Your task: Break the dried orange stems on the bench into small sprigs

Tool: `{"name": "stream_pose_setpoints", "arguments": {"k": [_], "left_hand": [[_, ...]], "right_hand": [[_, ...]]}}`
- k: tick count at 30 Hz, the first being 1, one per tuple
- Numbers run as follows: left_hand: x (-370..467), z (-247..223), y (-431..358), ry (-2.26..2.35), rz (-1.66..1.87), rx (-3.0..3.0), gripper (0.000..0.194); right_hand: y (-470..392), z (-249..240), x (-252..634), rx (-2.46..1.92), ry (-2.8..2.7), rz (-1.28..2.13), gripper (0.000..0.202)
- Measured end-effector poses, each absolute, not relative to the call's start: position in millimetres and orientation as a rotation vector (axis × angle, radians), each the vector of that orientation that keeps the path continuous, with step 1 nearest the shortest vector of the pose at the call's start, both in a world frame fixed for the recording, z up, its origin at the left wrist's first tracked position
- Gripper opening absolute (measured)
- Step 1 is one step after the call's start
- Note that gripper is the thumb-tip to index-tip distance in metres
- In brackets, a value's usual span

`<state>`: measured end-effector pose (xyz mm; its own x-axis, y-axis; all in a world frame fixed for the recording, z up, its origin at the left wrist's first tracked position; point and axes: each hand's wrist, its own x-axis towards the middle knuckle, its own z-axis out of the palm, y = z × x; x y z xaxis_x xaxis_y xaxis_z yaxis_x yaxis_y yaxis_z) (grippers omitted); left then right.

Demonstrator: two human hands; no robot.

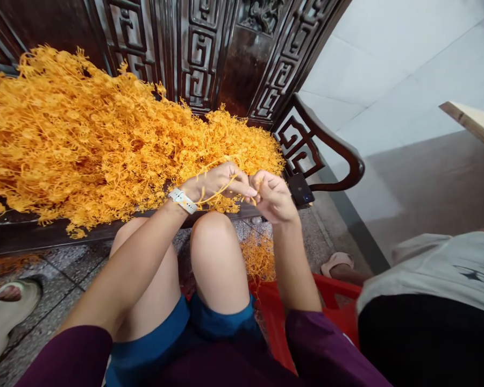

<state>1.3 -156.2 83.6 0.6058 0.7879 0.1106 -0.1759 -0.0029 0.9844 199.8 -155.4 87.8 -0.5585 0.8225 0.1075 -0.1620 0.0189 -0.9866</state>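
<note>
A thin orange-yellow plastic flower stem (226, 188) runs between my two hands, its loose end trailing under my left wrist. My left hand (218, 181), with a white watch on its wrist, is closed on it, thumb and fingertips pinching. Close against it, my right hand (275, 198) is also closed, its curled fingers gripping the stem's tip; the exact contact is partly hidden. Just behind both hands lies a large heap of orange-yellow plastic flower sprigs (105, 134), spread along a dark wooden bench (48, 239).
A black phone (300, 189) rests by the bench's curved armrest (353, 166). Orange pieces (258, 255) are gathered below my right forearm, beside red plastic (276, 328). Another person in a light shirt (439, 269) is close on the right. A wooden board edge (468, 123) juts in at right.
</note>
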Motion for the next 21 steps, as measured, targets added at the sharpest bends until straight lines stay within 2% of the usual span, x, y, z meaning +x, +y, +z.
{"name": "stream_pose_setpoints", "arguments": {"k": [3, 6, 8, 11, 14, 16, 18, 21], "left_hand": [[1, 85, -164, 0.401, 0.830, 1.332, 0.023], [1, 88, -168, 0.312, 1.004, 1.082, 0.036], [-1, 91, -164, 0.355, 1.169, 0.887, 0.041], [-5, 93, -152, 0.461, 1.306, 0.707, 0.033], [-11, 91, -142, 0.534, 1.358, 0.537, 0.030], [-12, 91, -140, 0.554, 1.363, 0.455, 0.028], [-11, 90, -141, 0.543, 1.357, 0.408, 0.026], [-7, 90, -144, 0.481, 1.359, 0.376, 0.029]], "right_hand": [[-167, 77, 192, -0.442, -1.308, 1.772, 0.046], [-176, 73, 191, -0.113, -1.134, 1.751, 0.040], [-180, 73, 197, 0.110, -1.361, 1.821, 0.030], [-178, 75, 213, 0.298, -1.949, 1.945, 0.015], [-163, 77, 224, 0.059, -1.634, 1.819, 0.018], [-148, 78, 227, -0.289, -1.262, 1.687, 0.031], [-135, 78, 227, -0.625, -1.127, 1.653, 0.038], [-134, 76, 221, -0.872, -1.081, 1.695, 0.029]]}}
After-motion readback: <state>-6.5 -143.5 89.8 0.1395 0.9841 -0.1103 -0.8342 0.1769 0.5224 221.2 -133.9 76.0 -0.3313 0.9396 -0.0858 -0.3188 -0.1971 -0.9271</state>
